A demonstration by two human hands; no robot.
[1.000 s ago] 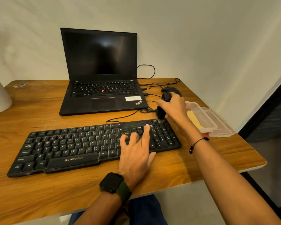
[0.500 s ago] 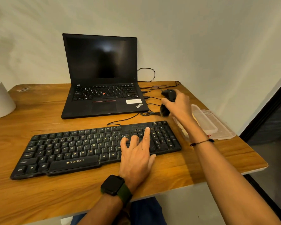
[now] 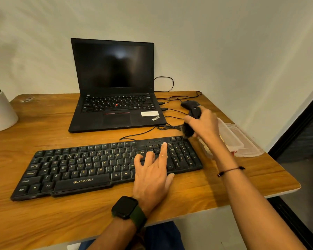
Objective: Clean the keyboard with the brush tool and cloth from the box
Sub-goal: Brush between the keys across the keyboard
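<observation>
We see the left hand (image 3: 152,175) flat on the right part of the keyboard (image 3: 105,166), fingers straight and spread, pressing keys; right hand (image 3: 205,123) curled round a black brush (image 3: 192,121), bristles down just above the keyboard's back right corner; clear box (image 3: 237,141) at the table's (image 3: 43,222) right edge, contents unclear; laptop (image 3: 116,87) open behind the keyboard.

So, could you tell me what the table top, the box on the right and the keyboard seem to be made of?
Table top: looks like wood or wood-look laminate, with visible grain and a soft sheen; which one is unclear. Box: clear, thin plastic, since the table shows through its walls. Keyboard: black matte plastic with printed legends and pale dust between the keys.
</observation>
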